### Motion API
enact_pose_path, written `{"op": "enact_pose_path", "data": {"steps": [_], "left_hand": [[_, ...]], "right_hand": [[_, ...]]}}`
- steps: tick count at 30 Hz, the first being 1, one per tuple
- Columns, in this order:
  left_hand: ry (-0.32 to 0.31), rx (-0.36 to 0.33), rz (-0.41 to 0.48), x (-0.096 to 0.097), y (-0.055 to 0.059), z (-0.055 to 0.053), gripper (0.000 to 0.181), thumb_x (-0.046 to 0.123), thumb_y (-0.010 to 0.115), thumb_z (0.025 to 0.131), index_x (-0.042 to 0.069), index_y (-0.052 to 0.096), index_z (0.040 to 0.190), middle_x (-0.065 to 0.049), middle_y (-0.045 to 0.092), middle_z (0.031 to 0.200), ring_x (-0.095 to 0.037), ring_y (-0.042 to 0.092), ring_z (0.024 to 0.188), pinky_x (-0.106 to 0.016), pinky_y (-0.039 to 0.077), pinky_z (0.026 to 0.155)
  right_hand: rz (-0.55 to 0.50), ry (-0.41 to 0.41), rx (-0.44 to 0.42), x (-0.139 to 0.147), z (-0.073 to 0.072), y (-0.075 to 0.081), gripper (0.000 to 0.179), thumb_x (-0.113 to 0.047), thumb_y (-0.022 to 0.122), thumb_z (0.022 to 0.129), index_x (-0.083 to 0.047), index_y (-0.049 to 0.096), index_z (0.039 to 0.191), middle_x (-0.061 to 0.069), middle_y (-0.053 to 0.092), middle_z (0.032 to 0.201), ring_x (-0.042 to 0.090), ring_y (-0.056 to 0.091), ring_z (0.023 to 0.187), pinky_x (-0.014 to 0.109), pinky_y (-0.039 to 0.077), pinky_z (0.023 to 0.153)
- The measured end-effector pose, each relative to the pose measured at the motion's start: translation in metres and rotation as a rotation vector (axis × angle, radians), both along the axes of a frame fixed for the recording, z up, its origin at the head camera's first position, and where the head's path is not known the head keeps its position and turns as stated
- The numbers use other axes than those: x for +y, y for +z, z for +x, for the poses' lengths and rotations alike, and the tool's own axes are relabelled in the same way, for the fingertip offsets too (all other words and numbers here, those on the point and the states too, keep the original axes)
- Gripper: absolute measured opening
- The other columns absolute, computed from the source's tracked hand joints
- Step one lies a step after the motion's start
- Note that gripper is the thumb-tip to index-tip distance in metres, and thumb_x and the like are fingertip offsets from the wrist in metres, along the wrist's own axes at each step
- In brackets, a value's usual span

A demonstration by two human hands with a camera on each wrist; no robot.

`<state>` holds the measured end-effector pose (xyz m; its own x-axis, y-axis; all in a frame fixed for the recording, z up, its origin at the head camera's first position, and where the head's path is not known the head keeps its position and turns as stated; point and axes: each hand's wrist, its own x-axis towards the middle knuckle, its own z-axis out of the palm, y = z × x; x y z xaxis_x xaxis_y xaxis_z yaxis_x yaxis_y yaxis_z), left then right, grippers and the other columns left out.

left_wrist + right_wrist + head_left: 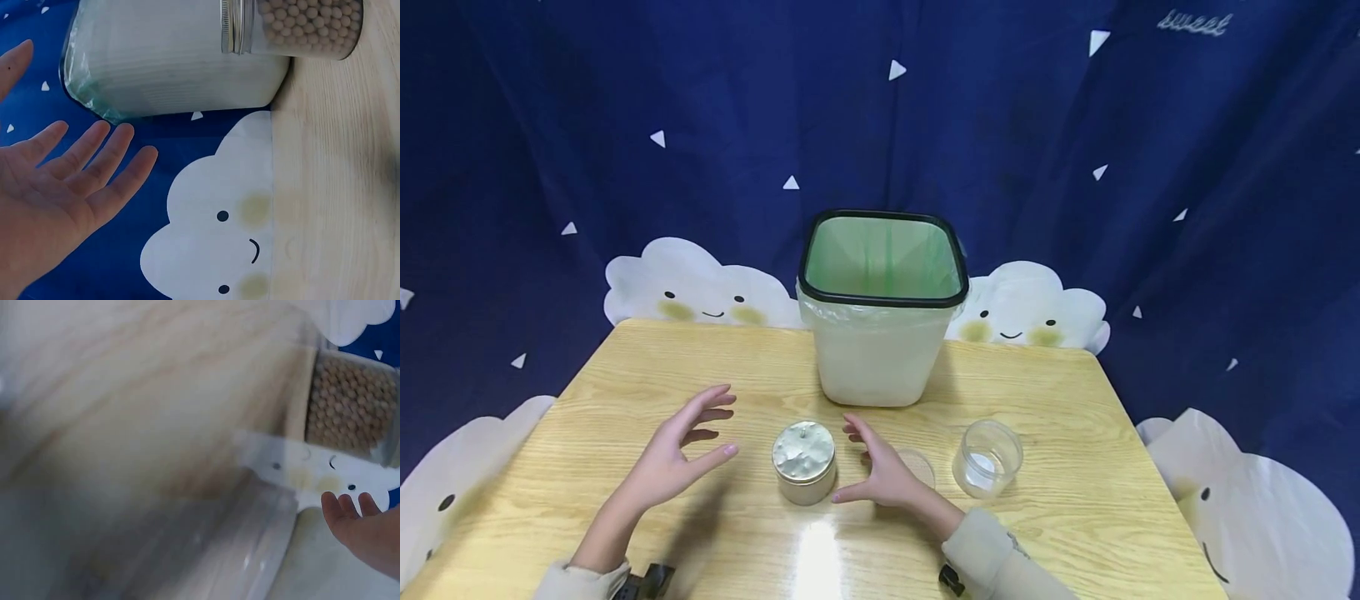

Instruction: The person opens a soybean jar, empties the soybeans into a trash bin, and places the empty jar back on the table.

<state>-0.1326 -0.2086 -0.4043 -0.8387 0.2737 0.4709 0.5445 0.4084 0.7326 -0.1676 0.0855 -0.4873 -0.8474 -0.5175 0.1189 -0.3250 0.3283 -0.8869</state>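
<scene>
A clear jar of small beige balls (312, 25) stands on the table, capped by a dented metallic top (804, 451). To its left, my left hand (673, 454) is held up with fingers spread and thumb apart, and nothing in it. My right hand (880, 471) is close on the jar's other side, its thumb and fingers extended toward the jar and its grasp empty. The beige balls (350, 406) also show through the jar wall in the right wrist view. Partly hidden behind my right hand is a pale round disc (919, 465).
An uncovered clear plastic jar (1003, 471) stands to the right. Behind the jars is a white bin (880, 358) with a black rim and a greenish liner. The wooden table (1060, 533) ends before a dark blue curtain (722, 125) with white clouds.
</scene>
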Motion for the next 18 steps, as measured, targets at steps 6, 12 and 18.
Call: {"op": "enact_pose_path", "data": {"steps": [6, 12, 18], "left_hand": [[0.011, -0.006, -0.011, -0.003, -0.001, 0.004, 0.068, -0.003, 0.071, 0.073, 0.007, 0.041, 0.134, 0.0, 0.052, 0.12, -0.014, 0.053, 0.103, -0.028, 0.049, 0.077], [0.014, -0.005, -0.015, -0.004, -0.001, 0.004, 0.068, -0.003, 0.071, 0.074, 0.008, 0.041, 0.134, 0.003, 0.052, 0.12, -0.014, 0.053, 0.104, -0.029, 0.049, 0.077], [0.018, 0.007, -0.017, -0.004, 0.0, 0.003, 0.067, -0.004, 0.07, 0.075, 0.007, 0.041, 0.134, -0.003, 0.053, 0.12, -0.014, 0.054, 0.103, -0.028, 0.049, 0.076]], "right_hand": [[0.017, -0.003, -0.062, -0.015, -0.001, -0.009, 0.105, -0.02, 0.085, 0.062, -0.01, 0.02, 0.143, 0.013, 0.037, 0.135, 0.031, 0.039, 0.122, 0.043, 0.038, 0.096], [-0.007, 0.004, -0.079, -0.02, -0.007, -0.02, 0.104, -0.015, 0.086, 0.059, -0.002, 0.022, 0.14, 0.013, 0.041, 0.133, 0.029, 0.04, 0.12, 0.04, 0.038, 0.095], [-0.048, 0.056, -0.091, -0.027, -0.01, -0.026, 0.106, -0.012, 0.087, 0.056, -0.006, 0.023, 0.14, 0.007, 0.04, 0.135, 0.021, 0.036, 0.124, 0.038, 0.027, 0.104]]}}
